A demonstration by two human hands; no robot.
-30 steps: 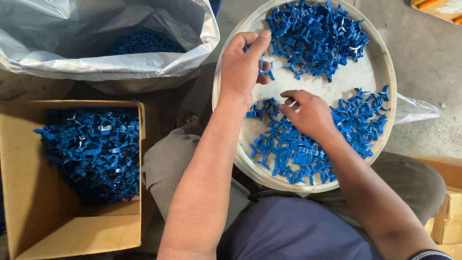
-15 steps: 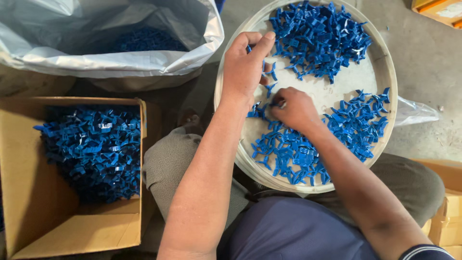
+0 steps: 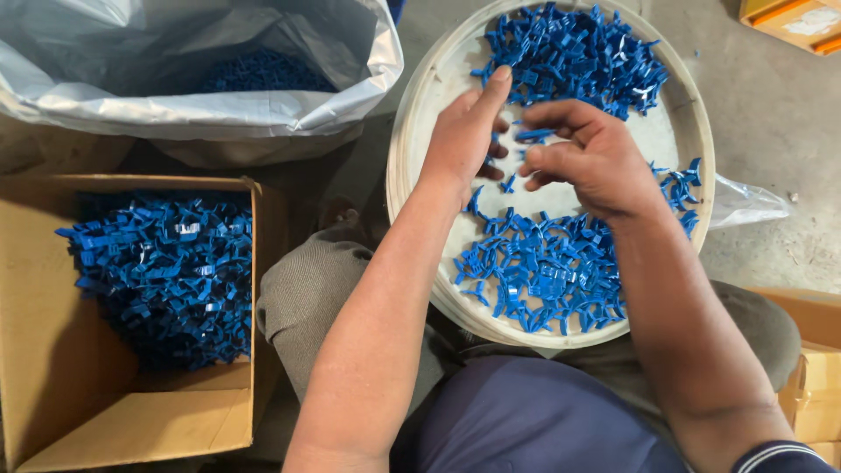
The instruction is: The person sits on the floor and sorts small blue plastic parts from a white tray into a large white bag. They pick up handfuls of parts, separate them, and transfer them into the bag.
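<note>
Fingers [image 3: 561,114] on one blue clip [image 3: 533,136]

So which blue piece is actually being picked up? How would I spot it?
Start at the round white tray on the person's lap. Between its two blue heaps, the right hand hovers over bare tray. The blue clip pinched in its fingers is the one lifted clear of both piles.

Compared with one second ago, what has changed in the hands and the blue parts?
The right hand moved from the near pile up to the tray's middle, meeting the left hand; its fingers now pinch a blue part. The cardboard box and bag stayed put.
</note>
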